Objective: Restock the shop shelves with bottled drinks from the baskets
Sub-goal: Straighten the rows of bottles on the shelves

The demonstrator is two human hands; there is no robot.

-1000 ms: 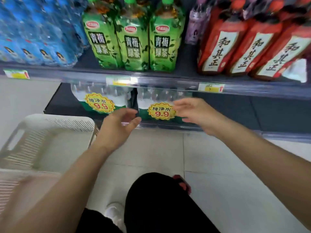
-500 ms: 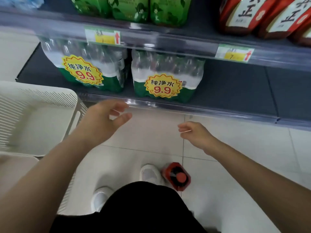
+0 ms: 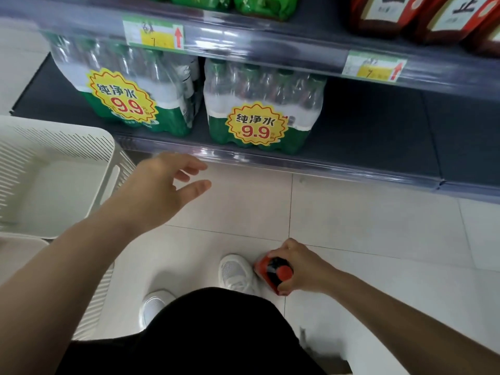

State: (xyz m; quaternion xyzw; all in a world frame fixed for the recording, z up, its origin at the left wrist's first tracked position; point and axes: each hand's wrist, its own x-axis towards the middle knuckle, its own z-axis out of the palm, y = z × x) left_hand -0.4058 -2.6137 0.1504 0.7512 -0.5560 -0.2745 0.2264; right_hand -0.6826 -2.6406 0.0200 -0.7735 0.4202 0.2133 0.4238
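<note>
A red-capped bottle [image 3: 273,274] with a red label stands on the floor tiles beside a white shoe. My right hand [image 3: 303,269] is wrapped around its neck and shoulder. My left hand [image 3: 165,190] hovers open, fingers spread, in front of the bottom shelf [image 3: 378,147], holding nothing. A white slatted basket [image 3: 65,147] stands on the floor at the left and looks empty. Red-labelled bottles [image 3: 422,14] stand on the upper shelf at the top right, green ones [image 3: 243,2] at the top middle.
Two shrink-wrapped water packs [image 3: 259,104] with yellow 9.9 stickers fill the left part of the bottom shelf. The dark shelf to their right is bare. A second white basket [image 3: 19,253] lies at the lower left. My knee [image 3: 205,328] and white shoes [image 3: 235,272] are below.
The view has tilted down from the upper shelves to the floor. My right hand dropped from the water pack to the floor and closed on the red-capped bottle. My left hand stayed open.
</note>
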